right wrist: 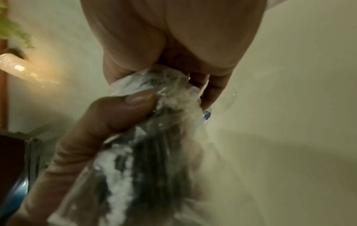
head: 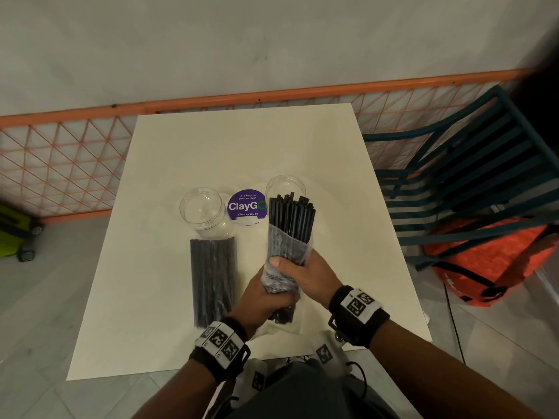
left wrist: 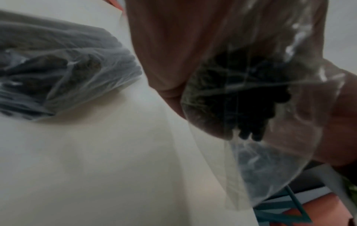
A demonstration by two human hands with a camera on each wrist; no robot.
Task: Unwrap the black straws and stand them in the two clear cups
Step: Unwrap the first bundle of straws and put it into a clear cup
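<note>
Both hands hold a bundle of black straws (head: 291, 219) upright over the white table (head: 169, 297), its top ends bare above a crumpled clear wrapper (head: 282, 252). My left hand (head: 266, 294) grips the bundle's lower part (left wrist: 251, 99). My right hand (head: 302, 269) grips the wrapper higher up (right wrist: 170, 91), thumb across the front. A second wrapped bundle (head: 213, 278) lies flat to the left (left wrist: 58, 68). One clear cup (head: 203, 210) stands beyond it. The other clear cup (head: 284, 184) stands behind the held straws, partly hidden.
A purple round ClayGo sticker (head: 246, 205) sits between the cups. A teal slatted chair (head: 472, 176) and an orange bag (head: 496, 264) stand to the right of the table. An orange mesh fence (head: 60, 164) runs behind it.
</note>
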